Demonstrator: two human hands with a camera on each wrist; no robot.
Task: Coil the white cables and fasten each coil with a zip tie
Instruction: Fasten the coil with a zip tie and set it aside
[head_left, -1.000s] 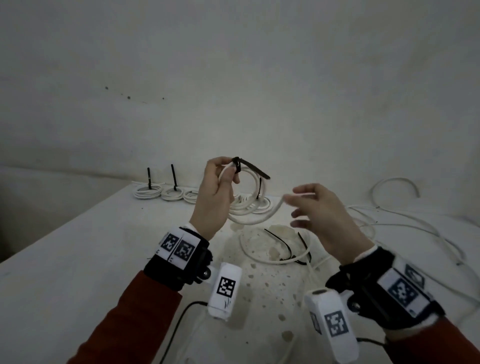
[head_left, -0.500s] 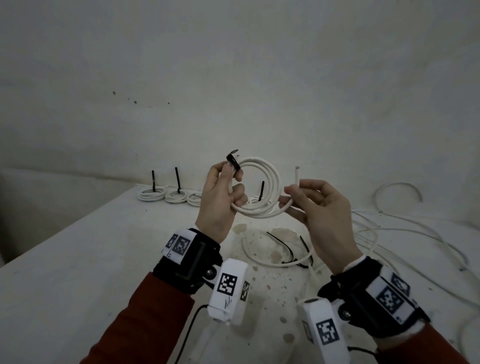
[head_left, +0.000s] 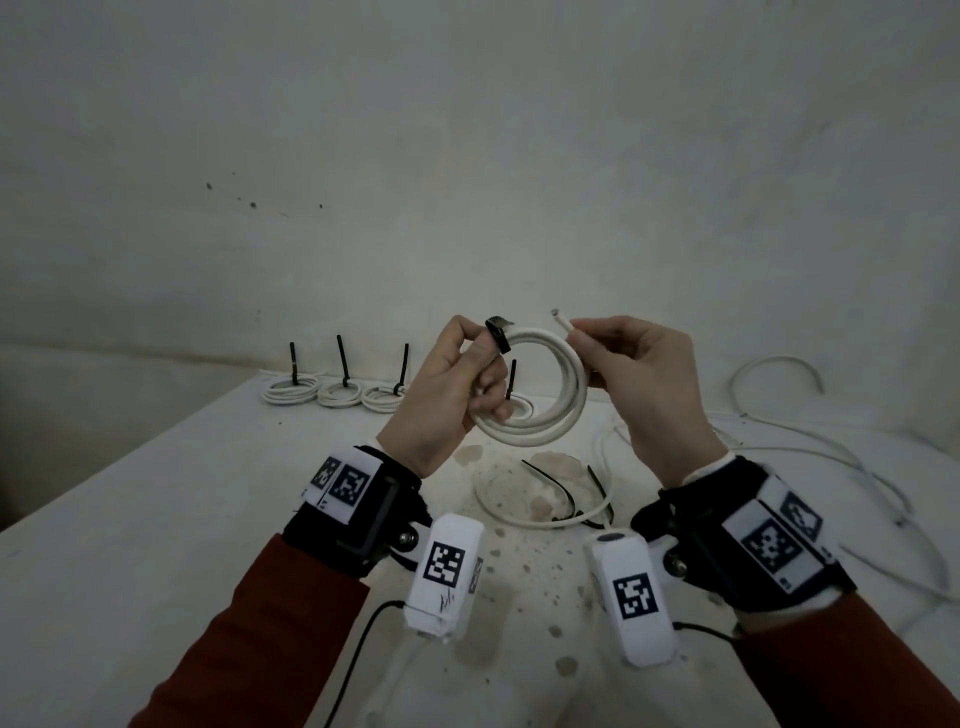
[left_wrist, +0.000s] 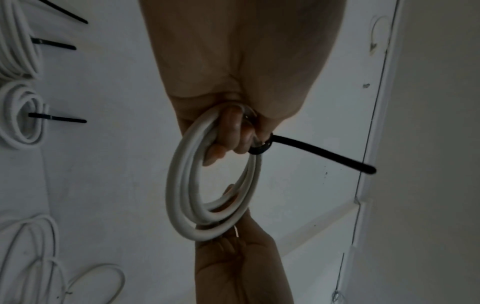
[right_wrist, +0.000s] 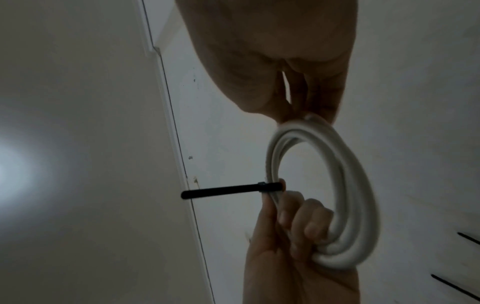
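Note:
I hold a white cable coil (head_left: 540, 435) upright over the table, a few turns wide. My left hand (head_left: 480, 366) grips its left side, thumb against the black zip tie (head_left: 497, 332) looped round the strands at the top. In the left wrist view the zip tie (left_wrist: 319, 153) tail sticks out sideways from the coil (left_wrist: 182, 185). My right hand (head_left: 584, 345) pinches the cable's free end (head_left: 562, 321) at the coil's upper right. The right wrist view shows the coil (right_wrist: 359, 185), the zip tie (right_wrist: 223, 190) and the left hand's fingers (right_wrist: 296, 224) curled through the ring.
Three tied coils (head_left: 340, 396) with upright black zip-tie tails line the table's far left; another (head_left: 521, 405) shows through the held ring. A loose cable loop (head_left: 540, 519) and spare black zip ties (head_left: 553, 486) lie below my hands. More loose white cable (head_left: 831, 462) sprawls right.
The right hand has wound the trailing cable into the coil and brought its free end up to the top right. Both hands and the coil have risen slightly.

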